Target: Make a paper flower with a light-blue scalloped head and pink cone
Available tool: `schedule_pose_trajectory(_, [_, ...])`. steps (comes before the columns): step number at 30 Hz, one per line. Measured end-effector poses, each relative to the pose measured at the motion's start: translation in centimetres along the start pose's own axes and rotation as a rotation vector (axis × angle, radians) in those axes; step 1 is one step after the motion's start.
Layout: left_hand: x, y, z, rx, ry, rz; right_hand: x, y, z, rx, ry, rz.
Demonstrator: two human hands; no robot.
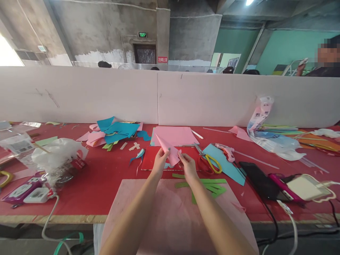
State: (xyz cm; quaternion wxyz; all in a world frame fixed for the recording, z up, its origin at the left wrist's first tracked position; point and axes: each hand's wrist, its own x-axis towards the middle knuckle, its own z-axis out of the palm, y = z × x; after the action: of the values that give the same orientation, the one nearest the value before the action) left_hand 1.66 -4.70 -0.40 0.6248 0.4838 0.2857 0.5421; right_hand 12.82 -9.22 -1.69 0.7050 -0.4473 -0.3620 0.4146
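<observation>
Both hands hold a folded piece of pink paper (170,150) above the red table (106,184). My left hand (160,161) pinches its left edge, fingers closed on the paper. My right hand (188,165) grips the lower right edge, fingers also closed on it. The paper comes to a point at the upper left. Below it lies a red sheet (151,159), and behind it a stack of pink sheets (176,135). Yellow-handled scissors (209,161) lie just right of my right hand.
Green paper strips (212,187) lie on a pink sheet (172,216) at the table's front edge. Blue and pink scraps (114,132) sit at back left, a glue gun (225,151) and black phone (259,179) at right, a power strip (23,191) at left. A white partition (159,95) backs the table.
</observation>
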Motion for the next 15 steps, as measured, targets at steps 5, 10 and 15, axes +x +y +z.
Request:
schedule_pose_trajectory(5, [0.2,-0.08,-0.01,0.013,0.035,-0.023,-0.09,-0.19,0.27,0.031,0.023,0.067])
schedule_pose_trajectory(10, [0.35,-0.1,-0.17,0.029,0.084,-0.029,-0.31,-0.31,0.41,0.029,-0.022,0.107])
schedule_pose_trajectory(15, [0.27,0.0,-0.06,0.043,0.067,-0.043,-0.21,0.02,0.3,0.001,-0.053,0.066])
